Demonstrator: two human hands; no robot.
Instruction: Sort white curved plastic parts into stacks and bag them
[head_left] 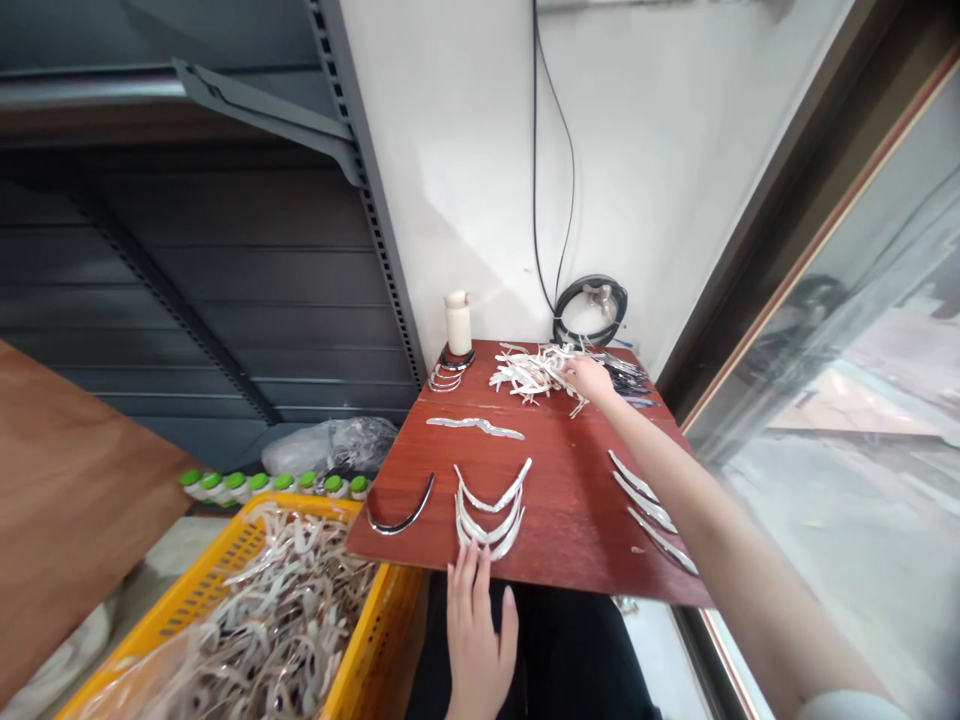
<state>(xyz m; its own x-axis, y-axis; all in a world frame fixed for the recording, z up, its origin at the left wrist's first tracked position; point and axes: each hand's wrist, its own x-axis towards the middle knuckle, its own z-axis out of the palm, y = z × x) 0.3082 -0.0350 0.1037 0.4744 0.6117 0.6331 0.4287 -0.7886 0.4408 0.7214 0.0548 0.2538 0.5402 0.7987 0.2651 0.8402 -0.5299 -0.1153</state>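
Observation:
My left hand (478,625) lies at the table's front edge, fingers stretched out, the tips touching the lowest of several white curved strips (491,535) that sit nested like bowls. At the back of the table, my right hand (589,378) reaches into a heap of white strips (525,372). Its fingers are bent together at the heap; what they hold, if anything, is hidden. A black curved strip (405,522) rests left of the nested strips. Farther back lies a wavy pale strip (475,427). Several curved strips (645,500) lie beside my right forearm.
The reddish-brown table (570,490) meets a white wall. A cream bottle (457,322) stands back left near stacked rings (445,377); a coiled black cable (590,310) is behind the heap. At left, a yellow crate (187,575) holds many strips, beside green-capped containers (259,483).

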